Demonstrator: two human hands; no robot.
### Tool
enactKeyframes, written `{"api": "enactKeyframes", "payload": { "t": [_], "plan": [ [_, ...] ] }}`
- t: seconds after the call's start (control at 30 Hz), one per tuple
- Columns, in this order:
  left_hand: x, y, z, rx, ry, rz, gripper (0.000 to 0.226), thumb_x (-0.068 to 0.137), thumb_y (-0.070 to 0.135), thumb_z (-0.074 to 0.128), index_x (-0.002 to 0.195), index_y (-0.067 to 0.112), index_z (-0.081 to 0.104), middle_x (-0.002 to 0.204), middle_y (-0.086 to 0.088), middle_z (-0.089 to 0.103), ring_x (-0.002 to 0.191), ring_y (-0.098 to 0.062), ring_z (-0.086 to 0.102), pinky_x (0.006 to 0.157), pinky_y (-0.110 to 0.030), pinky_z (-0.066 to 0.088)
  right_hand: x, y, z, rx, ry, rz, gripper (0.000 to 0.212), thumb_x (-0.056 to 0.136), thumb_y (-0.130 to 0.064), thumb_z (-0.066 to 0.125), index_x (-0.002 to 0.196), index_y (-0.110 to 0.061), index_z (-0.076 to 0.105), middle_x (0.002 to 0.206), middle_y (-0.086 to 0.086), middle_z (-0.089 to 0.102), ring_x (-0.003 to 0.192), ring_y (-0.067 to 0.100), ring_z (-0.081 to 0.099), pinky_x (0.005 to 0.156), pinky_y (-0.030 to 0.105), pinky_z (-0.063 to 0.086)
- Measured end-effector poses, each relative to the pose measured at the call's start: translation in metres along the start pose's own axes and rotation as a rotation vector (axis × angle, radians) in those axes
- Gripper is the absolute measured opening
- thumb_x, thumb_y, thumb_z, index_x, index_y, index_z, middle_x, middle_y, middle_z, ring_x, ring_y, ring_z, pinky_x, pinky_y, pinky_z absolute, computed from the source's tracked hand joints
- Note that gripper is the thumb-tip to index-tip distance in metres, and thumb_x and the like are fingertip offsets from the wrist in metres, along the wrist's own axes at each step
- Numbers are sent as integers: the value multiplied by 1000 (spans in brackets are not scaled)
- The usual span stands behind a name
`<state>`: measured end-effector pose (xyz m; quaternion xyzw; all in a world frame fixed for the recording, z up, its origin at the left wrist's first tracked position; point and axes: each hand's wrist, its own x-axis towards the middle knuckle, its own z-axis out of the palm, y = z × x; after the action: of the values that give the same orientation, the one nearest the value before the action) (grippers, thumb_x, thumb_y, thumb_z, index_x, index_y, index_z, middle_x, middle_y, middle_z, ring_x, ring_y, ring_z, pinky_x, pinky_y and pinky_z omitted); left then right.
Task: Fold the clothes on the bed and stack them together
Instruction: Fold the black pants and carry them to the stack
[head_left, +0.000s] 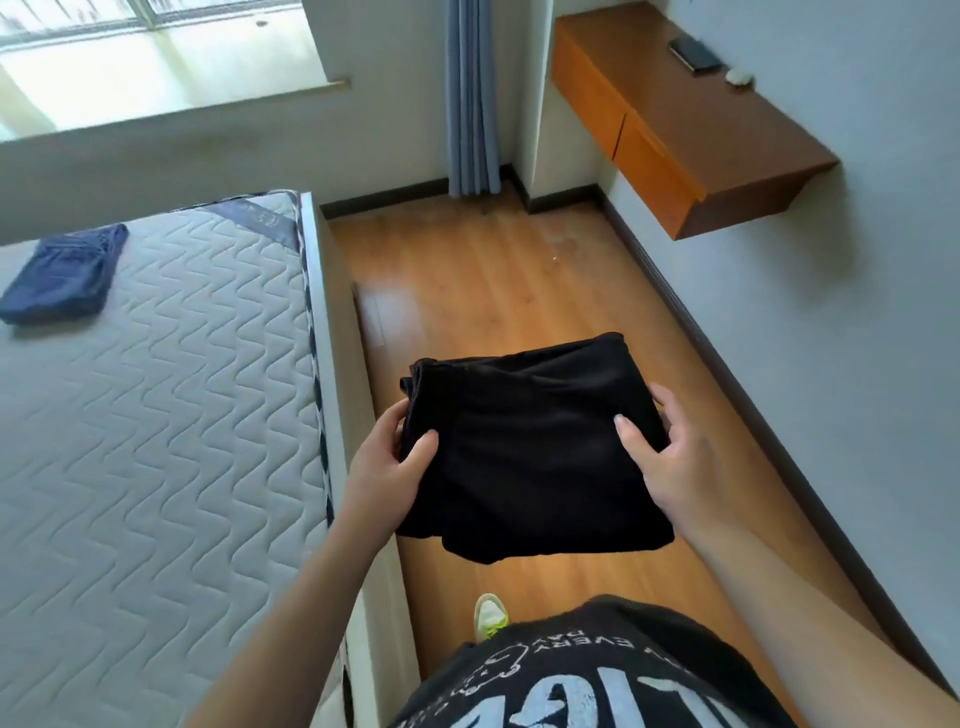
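Folded black garment (530, 447) up in the air, held out over the wooden floor (498, 270) beside the bed (156, 415), not touching the mattress at all. Left hand (395, 467) has the left edge: thumb laid on top of the cloth, fingers curled round the side and underneath, a firm pinch of the grip. Right hand (670, 457) takes the right edge the same way, thumb pressed flat on the top face, fingers wrapped round the far side and partly hidden by the fabric. Both grips closed onto the cloth, neither spread wide. The garment sits roughly flat between them, layers showing at the far left corner, the near edge sagging a little below the hands.

Over on the mattress, well apart from all this, a folded dark blue garment (62, 280) lies near the far left of the bed, close to the wall under the window (156, 52). Past the bed, a blue curtain (470, 93) hangs in the corner. On the right wall, a wooden floating shelf with drawers (675, 130) carries a dark flat device (695, 53) and a small white object (739, 77). Down at the bottom, the person's black printed shirt (597, 675) and one yellow-green shoe (489, 616) on the floor.
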<state>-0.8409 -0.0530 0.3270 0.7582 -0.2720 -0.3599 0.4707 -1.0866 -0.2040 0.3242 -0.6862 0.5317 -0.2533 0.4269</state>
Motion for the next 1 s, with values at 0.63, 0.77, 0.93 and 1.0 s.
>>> {"api": "enactKeyframes", "payload": {
  "t": [0.63,0.77,0.93,1.0],
  "plan": [
    [297,90,-9,19,157,-143,66,75,49,80,132,39,49,114,17,66,102,-7,66,87,-35,59,357,-83,76,-7,-197,-168,44,92,-34,65,134,-28,53,122,-18,60,108,0,57,90,13,46],
    [343,108,-22,-10,243,-156,52,83,38,76,127,43,48,111,17,65,100,-4,65,87,-33,57,427,-118,101,-15,-284,-214,41,91,-34,65,130,-32,53,108,-34,57,99,-14,56,83,11,45],
    [406,111,-59,-70,357,-189,50,86,31,74,129,40,50,111,12,67,101,-7,65,91,-37,55,495,-157,157,-7,-349,-238,42,91,-34,65,131,-33,54,110,-27,61,101,-15,55,79,4,42],
    [435,111,-78,-66,388,-191,47,86,30,74,127,39,52,108,13,68,98,-5,66,93,-39,55,520,-173,184,-8,-364,-252,40,91,-34,65,130,-33,54,110,-25,62,100,-15,56,76,3,42]
  ]
}}
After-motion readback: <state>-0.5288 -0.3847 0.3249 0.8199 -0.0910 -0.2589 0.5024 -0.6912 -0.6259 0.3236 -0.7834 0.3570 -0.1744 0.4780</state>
